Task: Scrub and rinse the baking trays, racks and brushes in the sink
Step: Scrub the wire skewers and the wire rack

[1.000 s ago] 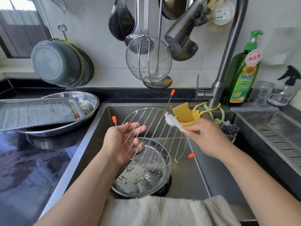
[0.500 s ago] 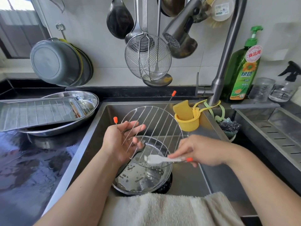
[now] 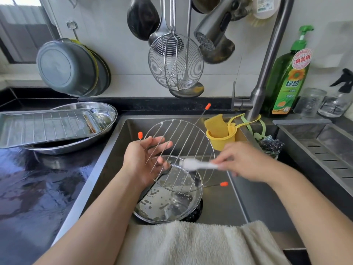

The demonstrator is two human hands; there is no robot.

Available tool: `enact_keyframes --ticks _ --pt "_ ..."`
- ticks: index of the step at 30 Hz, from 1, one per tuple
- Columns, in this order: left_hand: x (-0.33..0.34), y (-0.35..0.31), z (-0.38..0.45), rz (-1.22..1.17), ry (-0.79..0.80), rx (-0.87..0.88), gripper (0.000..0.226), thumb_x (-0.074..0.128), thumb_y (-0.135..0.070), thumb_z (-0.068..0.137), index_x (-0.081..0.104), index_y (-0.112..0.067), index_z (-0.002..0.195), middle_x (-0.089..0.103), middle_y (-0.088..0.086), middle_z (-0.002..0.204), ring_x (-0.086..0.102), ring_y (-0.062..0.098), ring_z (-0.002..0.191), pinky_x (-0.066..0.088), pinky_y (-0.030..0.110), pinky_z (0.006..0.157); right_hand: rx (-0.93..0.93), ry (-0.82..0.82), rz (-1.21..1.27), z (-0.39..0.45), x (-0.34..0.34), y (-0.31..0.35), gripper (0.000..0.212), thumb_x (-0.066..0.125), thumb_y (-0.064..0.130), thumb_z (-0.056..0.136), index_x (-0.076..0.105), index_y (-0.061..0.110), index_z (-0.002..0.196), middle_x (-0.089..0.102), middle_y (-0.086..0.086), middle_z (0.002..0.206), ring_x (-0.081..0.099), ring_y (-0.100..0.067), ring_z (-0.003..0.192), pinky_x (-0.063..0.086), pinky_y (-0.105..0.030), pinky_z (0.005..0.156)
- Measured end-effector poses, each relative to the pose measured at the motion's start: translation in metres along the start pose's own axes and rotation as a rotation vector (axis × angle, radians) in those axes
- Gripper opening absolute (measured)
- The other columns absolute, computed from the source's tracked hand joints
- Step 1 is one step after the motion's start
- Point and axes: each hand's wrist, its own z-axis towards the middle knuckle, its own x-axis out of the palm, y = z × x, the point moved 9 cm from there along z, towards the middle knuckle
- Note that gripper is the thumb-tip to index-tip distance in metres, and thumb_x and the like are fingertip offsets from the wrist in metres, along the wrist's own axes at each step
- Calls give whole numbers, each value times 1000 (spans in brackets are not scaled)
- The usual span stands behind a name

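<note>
Blurred: white brush [image 3: 198, 165] bristles indistinct
Left hand [image 3: 145, 159]: fingers spread, supporting tilted round wire rack [image 3: 183, 142] above sink [image 3: 225, 203]
Right hand [image 3: 246, 161]: gripping brush against rack

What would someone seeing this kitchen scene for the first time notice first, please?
Most striking is the round wire rack with orange-tipped legs, held tilted over the sink by the left hand, while the right hand holds a white brush against its wires. Below it sits a soapy steel bowl, and a green detergent bottle stands at the back right.
</note>
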Motion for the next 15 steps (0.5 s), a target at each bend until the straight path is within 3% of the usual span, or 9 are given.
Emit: enact_keyframes --ticks 2,3,6,7,8,10,11,12,15 --pt "-1 0 1 -7 -5 9 31 43 -21 105 66 -4 118 78 15 110 40 16 51 46 32 60 -31 260 15 -6 38 11 15 75 24 92 81 38 94 68 -5 92 64 -18 64 56 -47 72" --pt "-2 0 1 -13 -4 8 31 43 -21 105 66 -4 119 78 16 110 40 16 51 46 32 60 -34 236 9 -4 36 10 16 75 24 92 81 38 94 69 -7 90 65 -20 65 56 -49 73" --pt "-3 0 3 -10 0 -3 32 43 -20 105 65 -3 121 78 16 111 40 16 51 47 31 57 24 -221 -95 2 -24 -7 19 70 22 95 79 35 107 63 3 86 61 -20 70 54 -41 69" --pt "-3 1 2 -6 -2 -8 33 43 -21 105 65 -3 121 78 16 111 40 16 50 46 31 57 36 -278 -101 1 -31 -9 19 70 22 95 79 33 108 62 4 85 61 -20 70 53 -41 68" --pt "-2 2 2 -5 -5 -11 33 43 -21 105 65 -3 121 78 16 111 39 16 50 45 31 58 37 -198 -85 1 -23 -7 18 71 22 94 79 33 106 64 2 84 62 -21 69 53 -41 67" --pt "-1 2 2 -5 -2 -11 32 44 -21 105 66 -4 120 78 16 111 39 16 51 45 31 59 18 169 -22 -3 23 5 16 74 23 93 81 37 96 70 -4 87 64 -24 67 55 -45 69" --pt "-1 2 2 -6 1 -11 32 44 -21 105 66 -4 120 78 16 111 38 16 52 46 31 59 14 237 -8 -5 34 6 16 74 23 92 81 38 94 71 -5 87 64 -22 66 56 -46 70" --pt "-2 2 3 -8 2 -11 32 44 -21 105 66 -4 121 78 16 112 38 16 52 46 31 59 26 179 -3 -2 29 1 17 74 23 93 80 38 95 71 -3 86 63 -20 66 56 -44 68" --pt "-6 2 5 -39 -13 -11 31 43 -20 105 66 -3 118 78 18 110 40 16 49 46 32 58 121 -383 -46 -2 -40 -25 21 66 23 98 77 33 112 69 5 94 60 -16 79 49 -32 67"
